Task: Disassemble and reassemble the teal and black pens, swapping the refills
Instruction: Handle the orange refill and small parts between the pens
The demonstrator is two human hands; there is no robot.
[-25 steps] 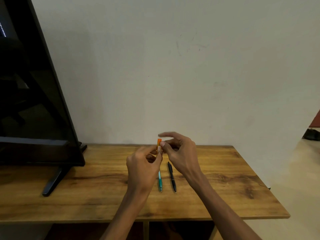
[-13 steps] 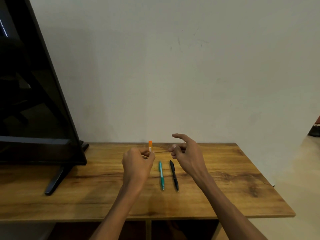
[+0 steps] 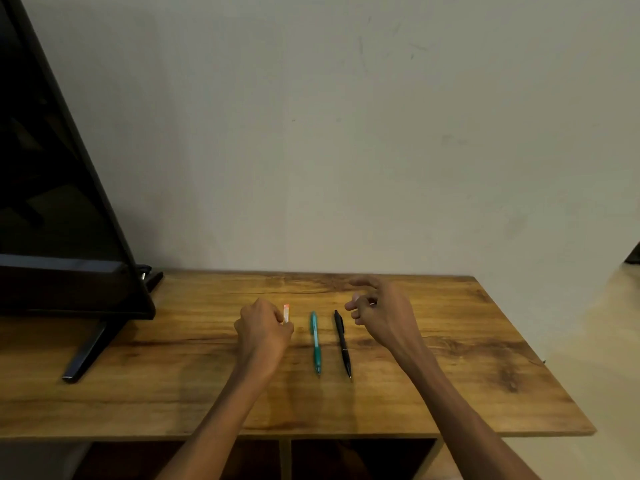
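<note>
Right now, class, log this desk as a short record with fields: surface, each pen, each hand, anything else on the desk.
surface: wooden table against a plain wall
teal pen: lying flat on the table, whole, tip toward the person
black pen: lying flat just right of the teal pen, apart from it, tip toward the person
left hand: closed on a small orange-and-white item, left of the teal pen
right hand: open, fingers loosely curled, holding nothing, beside the black pen
other: dark monitor on its stand at the left

left hand (image 3: pixel 265 329) hides most of the blurred orange-tipped piece (image 3: pixel 286 312).
</note>
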